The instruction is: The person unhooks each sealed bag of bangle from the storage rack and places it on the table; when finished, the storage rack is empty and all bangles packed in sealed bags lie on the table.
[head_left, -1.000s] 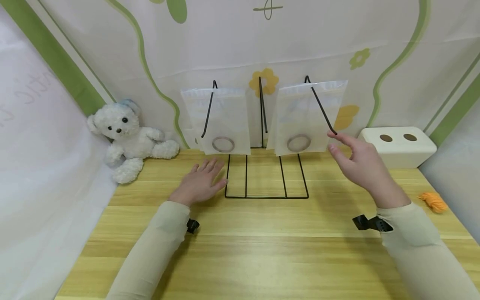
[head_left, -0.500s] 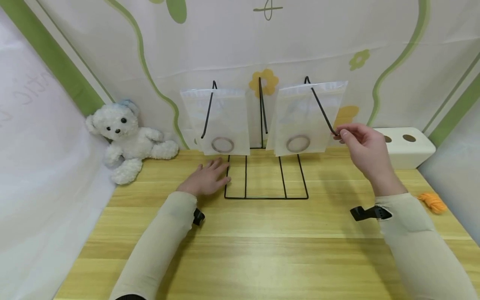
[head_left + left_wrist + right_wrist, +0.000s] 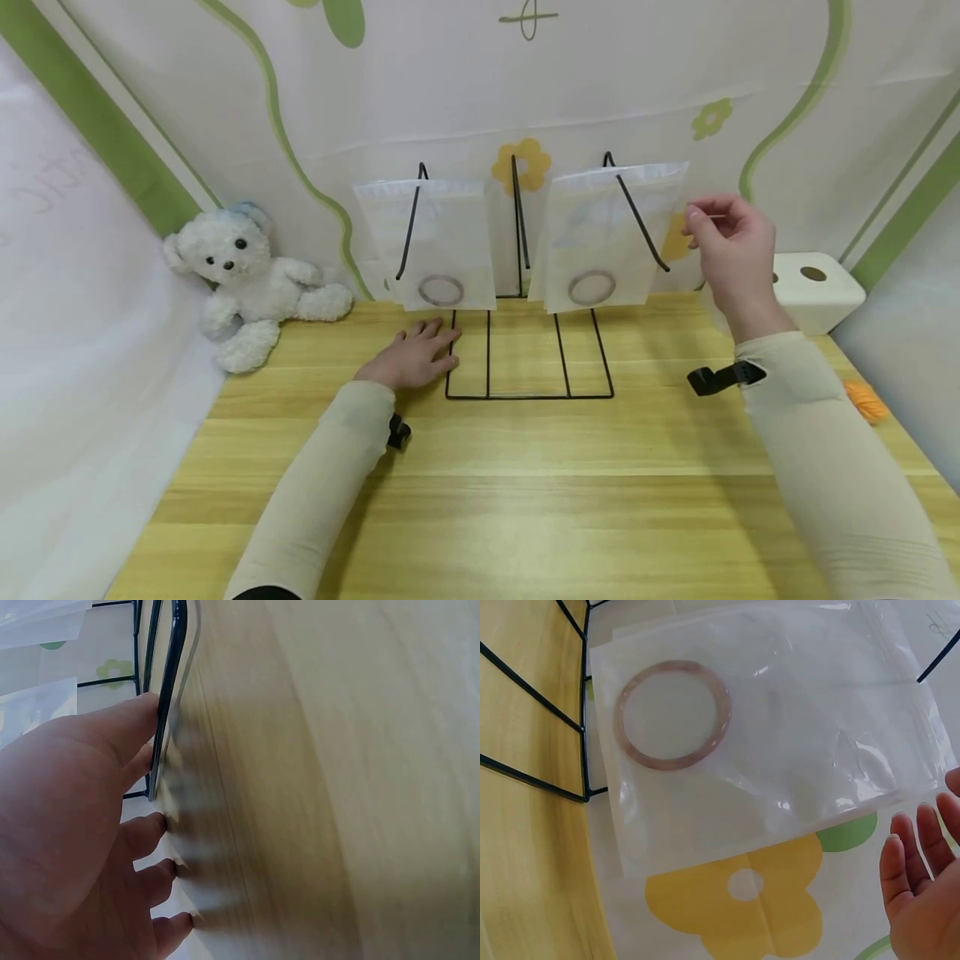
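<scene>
A black wire display rack (image 3: 528, 397) stands on the wooden table, with hooks pointing forward. Clear zip bags hang on its left and right hooks; the left front bag (image 3: 453, 237) and the right front bag (image 3: 585, 242) each contain a ring-shaped bangle (image 3: 673, 715), pinkish brown in the right wrist view. My left hand (image 3: 411, 358) rests on the table with fingers spread, thumb and forefinger touching the left base wire (image 3: 166, 697). Beside the right bag's upper edge, my right hand (image 3: 738, 262) is raised, its fingers loosely bent and holding nothing.
A white teddy bear (image 3: 247, 275) sits at the back left. Behind my right hand is a white box with round holes (image 3: 817, 293); a bundle of orange yarn (image 3: 866, 402) lies at the right. A printed cloth (image 3: 585, 75) hangs behind the rack.
My right hand pinched the right hook's tip half a second ago; it has let go and risen beside the bag. My left hand moved right to the base wire earlier and stays there.
</scene>
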Demonstrator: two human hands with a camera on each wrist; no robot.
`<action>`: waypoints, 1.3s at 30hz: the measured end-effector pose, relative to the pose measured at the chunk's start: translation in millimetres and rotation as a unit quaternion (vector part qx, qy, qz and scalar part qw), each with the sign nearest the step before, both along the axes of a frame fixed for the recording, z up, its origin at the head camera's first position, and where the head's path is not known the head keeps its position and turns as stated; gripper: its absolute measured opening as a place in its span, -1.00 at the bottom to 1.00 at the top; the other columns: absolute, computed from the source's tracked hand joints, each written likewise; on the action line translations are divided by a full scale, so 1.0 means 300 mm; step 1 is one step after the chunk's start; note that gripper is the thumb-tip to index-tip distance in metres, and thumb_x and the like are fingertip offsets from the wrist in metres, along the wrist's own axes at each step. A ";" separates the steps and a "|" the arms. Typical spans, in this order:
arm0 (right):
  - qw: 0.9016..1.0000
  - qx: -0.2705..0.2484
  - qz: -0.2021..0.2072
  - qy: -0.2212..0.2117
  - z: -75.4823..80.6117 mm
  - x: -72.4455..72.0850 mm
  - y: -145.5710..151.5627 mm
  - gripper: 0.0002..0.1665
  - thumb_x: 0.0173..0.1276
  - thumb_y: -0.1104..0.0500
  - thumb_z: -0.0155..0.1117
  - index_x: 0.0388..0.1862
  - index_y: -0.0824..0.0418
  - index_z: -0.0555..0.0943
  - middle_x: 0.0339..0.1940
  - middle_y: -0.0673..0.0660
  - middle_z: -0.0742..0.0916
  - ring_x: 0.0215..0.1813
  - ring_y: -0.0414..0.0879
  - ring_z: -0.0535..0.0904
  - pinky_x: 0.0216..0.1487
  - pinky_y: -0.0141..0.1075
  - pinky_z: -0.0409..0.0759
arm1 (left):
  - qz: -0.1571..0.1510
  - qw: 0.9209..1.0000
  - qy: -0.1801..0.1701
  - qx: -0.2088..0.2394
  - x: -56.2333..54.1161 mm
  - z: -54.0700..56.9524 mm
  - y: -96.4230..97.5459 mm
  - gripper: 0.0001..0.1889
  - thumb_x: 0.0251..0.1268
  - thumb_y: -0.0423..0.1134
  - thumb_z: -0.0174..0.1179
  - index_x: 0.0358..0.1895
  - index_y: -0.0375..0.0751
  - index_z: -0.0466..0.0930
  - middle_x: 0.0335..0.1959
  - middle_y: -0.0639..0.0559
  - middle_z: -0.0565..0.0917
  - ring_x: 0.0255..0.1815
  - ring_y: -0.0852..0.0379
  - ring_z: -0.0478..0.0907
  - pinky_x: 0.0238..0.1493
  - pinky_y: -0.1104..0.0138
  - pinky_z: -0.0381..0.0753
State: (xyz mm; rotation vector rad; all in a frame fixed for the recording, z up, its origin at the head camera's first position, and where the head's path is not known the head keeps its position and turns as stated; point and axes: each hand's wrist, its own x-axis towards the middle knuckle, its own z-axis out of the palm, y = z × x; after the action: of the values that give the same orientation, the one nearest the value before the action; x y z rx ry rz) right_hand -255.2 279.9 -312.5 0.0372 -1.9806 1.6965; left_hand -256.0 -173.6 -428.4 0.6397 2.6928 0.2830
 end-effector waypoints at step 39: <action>0.991 -0.118 0.055 0.028 0.059 -0.076 -0.003 -0.86 0.39 0.35 0.54 -0.17 0.19 0.74 -0.26 -0.02 0.77 -0.28 -0.18 0.63 -0.27 -0.50 0.65 | 0.007 0.998 -0.016 0.068 -0.093 -0.132 -0.039 -0.22 0.64 0.42 -0.05 0.77 0.26 0.11 0.84 -0.22 -0.11 0.82 -0.43 -0.25 0.69 -0.45 -0.26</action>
State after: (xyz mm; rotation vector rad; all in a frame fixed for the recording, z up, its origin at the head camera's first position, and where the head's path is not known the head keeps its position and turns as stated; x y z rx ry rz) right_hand -278.1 278.9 -294.8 0.1109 -1.7537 1.9674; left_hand -283.7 -185.2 -467.8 0.6502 2.6661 0.4797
